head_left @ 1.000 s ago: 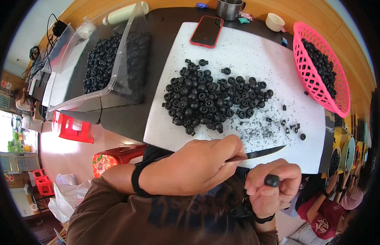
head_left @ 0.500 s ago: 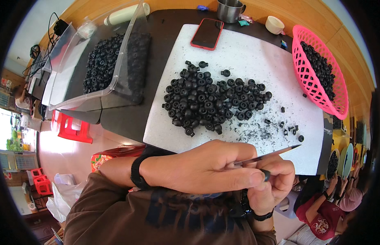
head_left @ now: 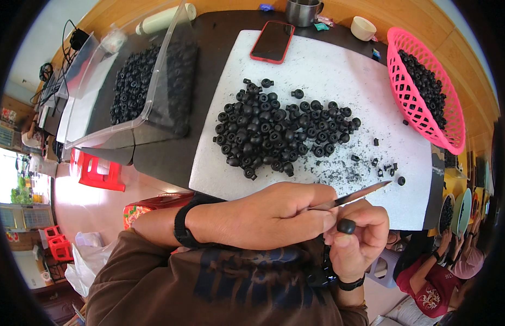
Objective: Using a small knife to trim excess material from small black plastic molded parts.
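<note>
Rubber grommet, small, black and round, sits pinched between the thumb and fingertips of my right hand, low in the view at about five o'clock from the centre. My left hand is clenched around the handle of a thin knife, whose blade points toward two o'clock, its base passing just above the piece I hold. Both hands hover over the near edge of a white work board that covers much of a dark table. At the board's centre lies a large heap of black rubber pieces, and I judge these are still waiting to be trimmed, so most of the work looks left to do. At four o'clock from the heap, fine black trimmings and a few stray bits are scattered on the board, a sign that some pieces are done. A pink plastic basket at two o'clock holds a moderate layer of black pieces, likely the finished ones. A clear plastic bin at ten o'clock holds many more, probably further stock. A red-cased phone lies at the board's far edge, at twelve o'clock.
</note>
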Demonstrator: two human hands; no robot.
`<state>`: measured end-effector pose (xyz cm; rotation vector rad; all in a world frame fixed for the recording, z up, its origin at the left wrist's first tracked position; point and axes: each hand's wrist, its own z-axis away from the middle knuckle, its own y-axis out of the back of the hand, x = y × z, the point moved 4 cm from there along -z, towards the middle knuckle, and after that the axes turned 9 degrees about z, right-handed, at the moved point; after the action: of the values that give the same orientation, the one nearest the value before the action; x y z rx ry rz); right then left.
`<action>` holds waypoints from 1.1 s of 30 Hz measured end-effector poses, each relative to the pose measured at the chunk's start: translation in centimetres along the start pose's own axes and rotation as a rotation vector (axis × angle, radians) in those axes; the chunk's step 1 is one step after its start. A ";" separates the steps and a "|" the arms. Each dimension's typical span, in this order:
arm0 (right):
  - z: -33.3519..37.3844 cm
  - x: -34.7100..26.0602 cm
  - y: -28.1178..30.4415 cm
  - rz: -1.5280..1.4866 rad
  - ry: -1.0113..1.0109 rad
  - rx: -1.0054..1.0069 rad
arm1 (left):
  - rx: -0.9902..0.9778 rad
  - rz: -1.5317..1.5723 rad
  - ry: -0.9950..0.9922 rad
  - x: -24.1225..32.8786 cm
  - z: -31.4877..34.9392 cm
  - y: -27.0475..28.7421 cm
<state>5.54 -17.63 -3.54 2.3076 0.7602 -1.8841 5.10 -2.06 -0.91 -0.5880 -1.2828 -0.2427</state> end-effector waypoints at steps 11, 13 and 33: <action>-14.9 -10.0 11.4 0.990 0.192 0.457 | 0.297 0.236 0.099 -2.0 3.7 3.0; -16.2 -9.9 11.8 1.304 0.339 0.517 | 0.335 0.300 0.088 -2.4 4.3 3.4; -13.4 0.4 3.7 1.344 0.092 -0.213 | 0.342 0.264 0.094 -2.4 4.0 4.6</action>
<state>19.19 -16.00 -1.56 1.8590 -0.5199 -0.9767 3.36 3.59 -3.79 -0.4401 -1.1101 0.1648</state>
